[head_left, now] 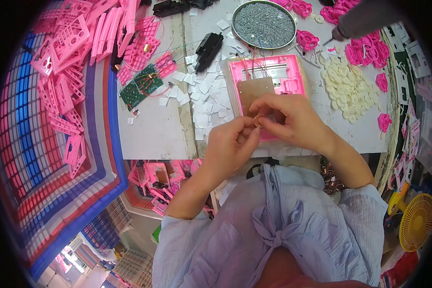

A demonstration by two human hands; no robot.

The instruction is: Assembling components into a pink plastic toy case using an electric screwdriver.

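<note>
Both hands meet over the near end of a pink plastic housing [300, 79]. My left hand [230, 144] is closed in a pinch. My right hand [295, 120] pinches from the other side, its fingertips almost touching the left ones. Between them shows a small thin coppery piece [257, 120], bent like a loop; its exact kind is too small to tell. Under the right fingers lies a brown board [254, 91], set in the housing. Thin coloured wires [257, 67] stick out beyond the board. My hands hide the housing's near part.
A round tray of small metal screws [264, 24] stands behind the housing. Cream plastic discs [348, 89] and pink parts [367, 50] lie to the right, under a hanging dark screwdriver [345, 31]. Leftward are white squares [209, 103], a green circuit board [141, 86] and stacked pink frames [69, 43].
</note>
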